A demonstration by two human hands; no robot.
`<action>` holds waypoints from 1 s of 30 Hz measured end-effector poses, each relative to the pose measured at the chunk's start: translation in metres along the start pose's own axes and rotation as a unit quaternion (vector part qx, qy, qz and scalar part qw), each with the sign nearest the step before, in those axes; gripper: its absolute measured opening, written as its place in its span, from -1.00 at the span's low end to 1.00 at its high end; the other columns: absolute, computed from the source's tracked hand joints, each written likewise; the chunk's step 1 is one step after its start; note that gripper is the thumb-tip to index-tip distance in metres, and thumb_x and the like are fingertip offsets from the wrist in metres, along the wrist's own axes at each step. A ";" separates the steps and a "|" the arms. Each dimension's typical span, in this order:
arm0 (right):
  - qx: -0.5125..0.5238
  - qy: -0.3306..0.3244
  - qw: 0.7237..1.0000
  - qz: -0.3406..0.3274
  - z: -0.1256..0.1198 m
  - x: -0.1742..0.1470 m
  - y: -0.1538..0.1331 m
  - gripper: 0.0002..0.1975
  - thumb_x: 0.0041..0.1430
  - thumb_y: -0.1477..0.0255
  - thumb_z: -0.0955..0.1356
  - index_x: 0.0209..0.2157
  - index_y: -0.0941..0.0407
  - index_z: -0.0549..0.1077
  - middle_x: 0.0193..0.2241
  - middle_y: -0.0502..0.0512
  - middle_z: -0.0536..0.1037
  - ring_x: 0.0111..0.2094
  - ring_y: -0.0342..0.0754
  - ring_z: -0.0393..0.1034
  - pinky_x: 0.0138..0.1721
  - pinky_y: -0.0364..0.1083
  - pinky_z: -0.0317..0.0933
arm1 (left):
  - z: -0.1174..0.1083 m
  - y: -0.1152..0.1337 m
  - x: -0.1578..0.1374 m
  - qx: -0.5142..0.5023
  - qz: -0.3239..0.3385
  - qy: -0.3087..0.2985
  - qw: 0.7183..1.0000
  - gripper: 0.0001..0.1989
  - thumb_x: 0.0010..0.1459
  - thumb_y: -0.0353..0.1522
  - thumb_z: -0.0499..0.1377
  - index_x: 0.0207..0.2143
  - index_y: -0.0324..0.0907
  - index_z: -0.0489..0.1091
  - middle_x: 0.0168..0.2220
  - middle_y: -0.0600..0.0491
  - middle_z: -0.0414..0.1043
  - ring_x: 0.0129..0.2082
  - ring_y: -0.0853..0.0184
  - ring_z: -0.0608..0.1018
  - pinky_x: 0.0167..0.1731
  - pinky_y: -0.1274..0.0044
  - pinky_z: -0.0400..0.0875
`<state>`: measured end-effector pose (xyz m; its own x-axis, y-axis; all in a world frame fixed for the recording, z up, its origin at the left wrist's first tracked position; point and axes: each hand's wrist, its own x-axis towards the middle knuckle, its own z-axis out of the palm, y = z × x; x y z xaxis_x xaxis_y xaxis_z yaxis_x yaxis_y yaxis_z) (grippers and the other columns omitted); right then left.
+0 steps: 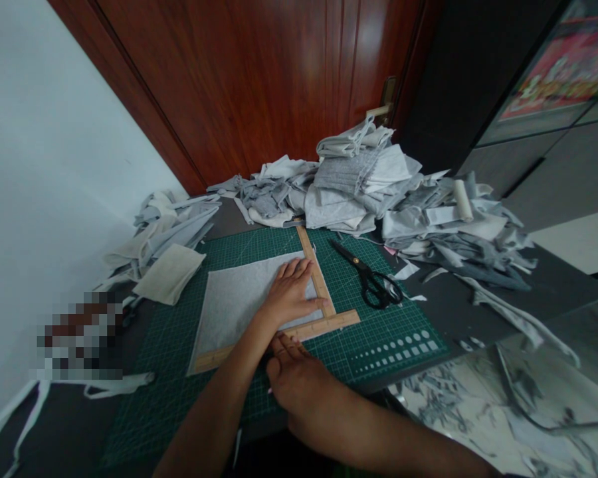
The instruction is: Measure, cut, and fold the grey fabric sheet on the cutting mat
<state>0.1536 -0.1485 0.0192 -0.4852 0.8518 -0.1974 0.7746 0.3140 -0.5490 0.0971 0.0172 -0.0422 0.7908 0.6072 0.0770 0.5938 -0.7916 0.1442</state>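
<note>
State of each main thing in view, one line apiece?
Light-grey rectangular fabric sheet: spread flat
Light-brown wooden ruler bars: lying across fabric
Bare left hand: spread palm-down on fabric and ruler
Bare right hand: fingers bent; grip unclear
Green gridded cutting mat: flat
Black-handled scissors: blades closed
Grey and white fabric scraps: heaped, crumpled
Reddish-brown wooden door: shut
</note>
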 end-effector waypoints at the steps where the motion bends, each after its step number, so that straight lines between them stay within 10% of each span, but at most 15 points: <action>1: 0.003 0.003 1.000 -0.004 0.001 0.000 0.000 -0.34 0.15 0.73 0.33 0.30 0.55 0.25 0.40 0.67 0.14 0.45 0.37 -0.03 0.44 0.18 -0.04 | -0.001 0.000 0.000 -0.002 0.000 -0.001 1.000 -0.12 0.25 0.12 0.11 0.41 -0.23 0.08 0.43 -0.16 0.11 0.43 0.00 0.14 0.39 0.19 -0.02; 30: -0.044 0.054 0.996 -0.054 0.018 -0.002 0.012 -0.34 0.11 0.65 0.36 0.26 0.54 0.29 0.38 0.73 0.16 0.43 0.42 0.02 0.42 0.19 0.02 | -0.018 0.001 0.013 -0.074 -0.047 -0.089 0.992 -0.03 0.03 0.15 0.31 0.36 -0.10 0.13 0.48 -0.13 -0.03 0.50 -0.22 -0.14 0.43 -0.03 -0.22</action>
<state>0.1567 -0.1539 -0.0018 -0.5247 0.8499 -0.0489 0.7546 0.4377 -0.4889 0.1054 0.0259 -0.0232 0.7544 0.6457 -0.1181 0.6484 -0.7050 0.2875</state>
